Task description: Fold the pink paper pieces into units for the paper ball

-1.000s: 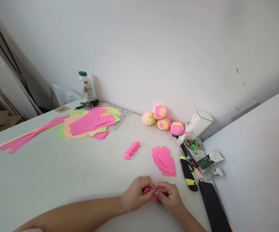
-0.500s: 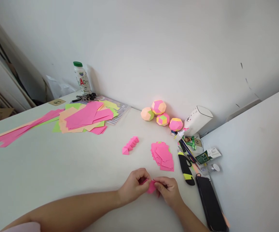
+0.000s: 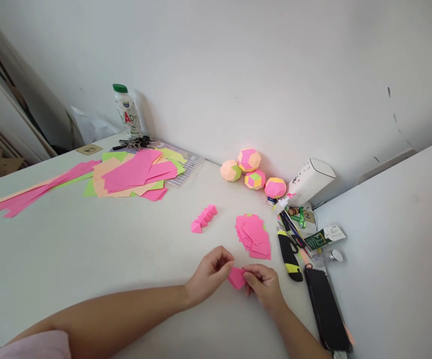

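Note:
Between my hands is a small folded pink paper piece (image 3: pixel 237 278). My left hand (image 3: pixel 210 275) is closed, its thumb and fingers pinching at the piece's left edge. My right hand (image 3: pixel 265 286) pinches the right edge, with its other fingers curled beneath. Beyond them lies a loose pile of pink paper pieces (image 3: pixel 255 235), with bits of green showing at its edges. A short row of folded pink pieces (image 3: pixel 204 218) rests to the left of that pile.
Coloured paper sheets (image 3: pixel 133 172) and long strips (image 3: pixel 47 187) spread over the left. Paper balls (image 3: pixel 254 179) stand by the wall, near a white container (image 3: pixel 309 180). A cutter (image 3: pixel 289 257) and a black case (image 3: pixel 328 309) line the right. A bottle (image 3: pixel 129 114) stands behind.
More of the folded pink piece shows between my fingers, and my hands are slightly farther apart. The view has shifted a little.

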Demonstrator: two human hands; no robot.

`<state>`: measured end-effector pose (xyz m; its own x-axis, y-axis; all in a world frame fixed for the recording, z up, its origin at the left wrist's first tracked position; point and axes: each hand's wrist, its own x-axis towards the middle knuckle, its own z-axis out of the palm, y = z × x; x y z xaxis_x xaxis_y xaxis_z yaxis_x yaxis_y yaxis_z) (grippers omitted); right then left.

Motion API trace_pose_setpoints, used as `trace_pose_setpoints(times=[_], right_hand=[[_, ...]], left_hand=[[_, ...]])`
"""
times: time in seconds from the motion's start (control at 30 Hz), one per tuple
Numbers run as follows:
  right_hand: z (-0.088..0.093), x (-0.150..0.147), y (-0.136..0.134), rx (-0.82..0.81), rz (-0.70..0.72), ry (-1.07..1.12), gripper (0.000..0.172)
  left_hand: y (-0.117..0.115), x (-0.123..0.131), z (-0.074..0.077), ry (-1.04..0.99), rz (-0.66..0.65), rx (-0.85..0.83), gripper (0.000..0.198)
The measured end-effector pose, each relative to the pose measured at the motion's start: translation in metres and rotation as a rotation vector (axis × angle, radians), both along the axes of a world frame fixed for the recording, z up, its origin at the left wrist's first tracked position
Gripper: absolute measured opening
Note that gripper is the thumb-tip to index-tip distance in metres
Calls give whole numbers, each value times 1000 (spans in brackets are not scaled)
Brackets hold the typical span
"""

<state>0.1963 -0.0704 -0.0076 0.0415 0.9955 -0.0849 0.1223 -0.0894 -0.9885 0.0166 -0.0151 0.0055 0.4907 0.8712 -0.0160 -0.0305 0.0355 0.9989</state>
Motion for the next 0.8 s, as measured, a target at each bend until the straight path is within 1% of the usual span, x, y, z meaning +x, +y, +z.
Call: trace_pose_setpoints(times=[0.07, 0.13, 0.23, 0.37, 0.43, 0.53, 0.67, 0.73, 0.8], right_hand=[[2, -1, 0, -2, 20, -9, 25], [4, -3, -1, 0, 46, -25, 23], [9, -7, -1, 2, 70, -82, 21], [13, -10, -2, 12, 65, -136, 17], [14, -9, -1, -6, 31, -104, 16], [12, -5, 0, -43, -56, 28, 16], [7, 0, 2, -8, -169, 212, 21], [6, 0, 2, 15, -157, 241, 21], [7, -2, 1, 16, -107, 203, 23]], left_hand=[[0, 0, 2, 48, -72, 91, 9], [-1, 0, 2, 105, -117, 152, 12], [-2, 2, 0, 148, -136, 173, 16], [-2, 2, -1, 120, -167, 189, 14], [-2, 1, -1, 90, -158, 144, 16], [0, 0, 0, 6, -133, 33, 20], [1, 0, -2, -91, -106, -113, 28], [1, 1, -4, -91, -99, -146, 31], [1, 1, -6, -94, -116, -157, 32]])
